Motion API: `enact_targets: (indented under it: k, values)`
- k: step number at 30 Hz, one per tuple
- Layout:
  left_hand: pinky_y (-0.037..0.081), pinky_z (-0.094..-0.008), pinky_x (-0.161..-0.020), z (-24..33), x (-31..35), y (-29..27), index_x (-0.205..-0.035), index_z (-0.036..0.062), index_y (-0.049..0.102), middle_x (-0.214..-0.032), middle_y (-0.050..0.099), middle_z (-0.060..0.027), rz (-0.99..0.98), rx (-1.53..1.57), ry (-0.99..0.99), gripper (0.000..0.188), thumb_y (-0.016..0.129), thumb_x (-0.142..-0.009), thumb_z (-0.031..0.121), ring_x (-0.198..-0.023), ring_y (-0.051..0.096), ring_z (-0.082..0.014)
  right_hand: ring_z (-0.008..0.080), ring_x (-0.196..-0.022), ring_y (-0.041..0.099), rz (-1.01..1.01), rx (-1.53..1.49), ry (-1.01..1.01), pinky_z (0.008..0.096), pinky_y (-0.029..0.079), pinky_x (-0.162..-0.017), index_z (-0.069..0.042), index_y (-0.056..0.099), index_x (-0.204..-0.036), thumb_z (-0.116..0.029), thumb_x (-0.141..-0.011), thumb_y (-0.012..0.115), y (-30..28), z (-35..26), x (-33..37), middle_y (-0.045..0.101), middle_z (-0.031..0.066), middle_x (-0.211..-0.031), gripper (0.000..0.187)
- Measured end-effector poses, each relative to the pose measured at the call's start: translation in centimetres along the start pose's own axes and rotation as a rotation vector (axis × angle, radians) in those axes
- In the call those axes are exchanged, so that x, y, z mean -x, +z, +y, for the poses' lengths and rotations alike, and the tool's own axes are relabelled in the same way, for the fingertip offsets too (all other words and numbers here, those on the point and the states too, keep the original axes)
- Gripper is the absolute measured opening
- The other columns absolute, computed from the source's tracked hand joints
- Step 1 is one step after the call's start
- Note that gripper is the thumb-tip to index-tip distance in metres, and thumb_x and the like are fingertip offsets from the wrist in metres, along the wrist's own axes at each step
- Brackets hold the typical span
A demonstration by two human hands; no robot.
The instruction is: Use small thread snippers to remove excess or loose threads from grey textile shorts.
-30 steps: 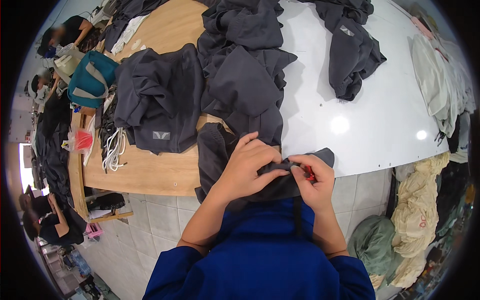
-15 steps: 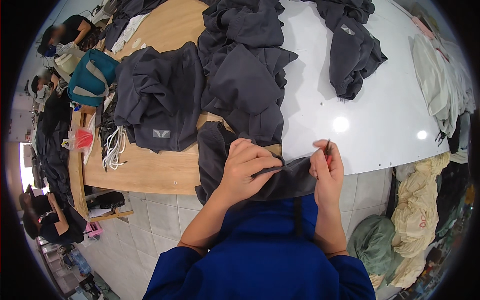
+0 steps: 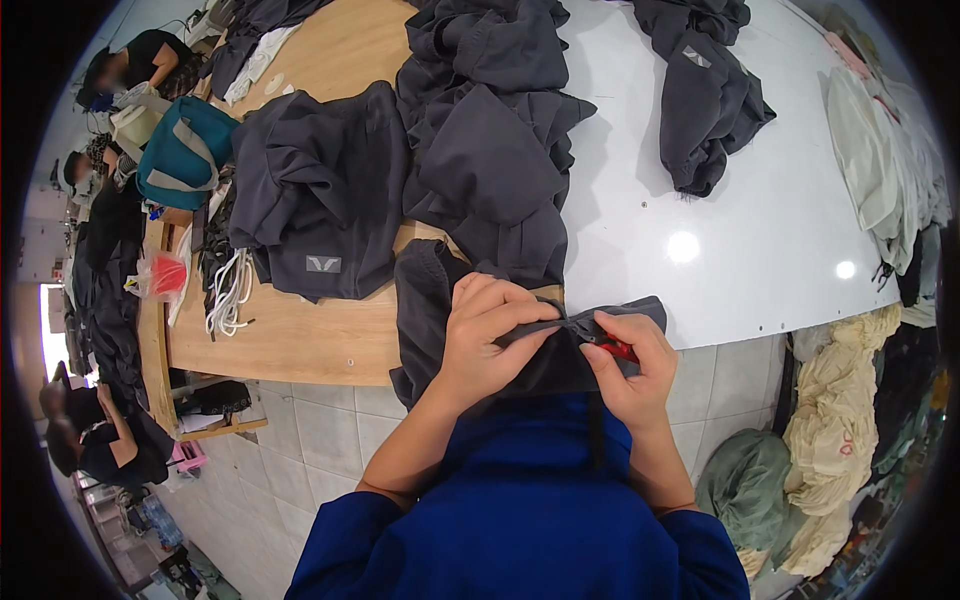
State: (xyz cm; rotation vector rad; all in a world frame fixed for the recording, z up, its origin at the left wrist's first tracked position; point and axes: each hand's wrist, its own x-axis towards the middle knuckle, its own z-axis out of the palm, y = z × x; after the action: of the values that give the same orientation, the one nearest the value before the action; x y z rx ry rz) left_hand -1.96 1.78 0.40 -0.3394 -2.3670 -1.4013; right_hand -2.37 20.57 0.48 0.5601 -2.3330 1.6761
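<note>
A dark grey garment hangs over the table's near edge, in front of my body. My left hand is closed on it, pinching its edge between thumb and fingers. Close to those fingertips, my right hand is closed round small red-handled thread snips, its thumb and forefinger at the same edge. The snips' blades are mostly hidden by the fingers and cloth. Just beyond my hands lies a heap of dark grey garments.
Left of the heap rests a folded dark garment with a grey patch. White cords and a teal bag are farther left. Another dark garment lies on the white tabletop. Cream cloth is piled at right. Other people sit at far left.
My right hand has moved left with the snips and come in against the cloth beside my left fingertips. My left hand keeps its hold in nearly the same place.
</note>
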Motion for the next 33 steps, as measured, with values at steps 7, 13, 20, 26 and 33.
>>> enact_targets:
  k: [7, 13, 20, 26, 33]
  values:
    - [0.036, -0.03, -0.073, 0.4, -0.1, -0.1, -0.08, 0.0078, 0.07, -0.075, 0.06, -0.0012, -0.002, -0.001, 0.0, 0.02, 0.075, -0.061, 0.002, -0.073, 0.052, -0.0175, 0.0221, -0.07, 0.063, 0.019, 0.007, -0.028, 0.0269, 0.049, -0.063, 0.001, 0.066, -0.093, -0.001, -0.068, 0.074, 0.5, -0.2, -0.2, 0.066, 0.0119, -0.081, 0.026]
    - [0.038, -0.0286, -0.07, 0.5, 0.0, 0.0, -0.079, 0.0063, 0.07, -0.075, 0.061, -0.003, -0.006, -0.004, 0.018, 0.022, 0.075, -0.059, -0.001, -0.073, 0.052, -0.0187, 0.0214, -0.069, 0.062, 0.036, 0.022, -0.028, 0.0264, 0.049, -0.062, 0.001, 0.067, -0.091, -0.001, -0.069, 0.074, 0.6, -0.1, 0.1, 0.067, 0.0115, -0.079, 0.023]
    - [0.038, -0.0297, -0.072, 0.3, -0.1, 0.1, -0.084, 0.0077, 0.067, -0.076, 0.061, -0.0025, -0.055, -0.014, 0.085, 0.028, 0.076, -0.059, 0.0, -0.073, 0.052, -0.0189, 0.0188, -0.066, 0.062, -0.014, -0.145, 0.127, 0.0248, 0.048, -0.059, -0.001, 0.063, -0.1, -0.001, -0.07, 0.074, 0.1, -1.5, -0.1, 0.067, 0.0111, -0.082, 0.032]
    - [0.035, -0.0313, -0.078, 0.4, 0.6, 0.1, -0.104, 0.0117, 0.062, -0.075, 0.057, 0.0005, -0.11, 0.127, -0.097, 0.047, 0.076, -0.06, 0.004, -0.072, 0.052, -0.0185, 0.0099, -0.051, 0.042, -0.223, -0.16, 0.079, 0.0215, 0.033, -0.049, -0.005, 0.068, -0.085, 0.005, -0.07, 0.072, 0.3, -0.3, -1.1, 0.052, 0.0028, -0.062, 0.019]
    - [0.036, -0.0282, -0.073, 0.7, 0.3, -0.3, -0.086, 0.0089, 0.069, -0.073, 0.059, 0.0001, -0.246, 0.002, 0.019, 0.027, 0.077, -0.06, 0.006, -0.071, 0.051, -0.0152, 0.0066, -0.054, 0.043, -0.098, -0.36, 0.136, 0.02, 0.033, -0.05, -0.003, 0.067, -0.082, 0.002, -0.073, 0.072, 0.2, 0.9, 0.5, 0.054, 0.0004, -0.062, 0.011]
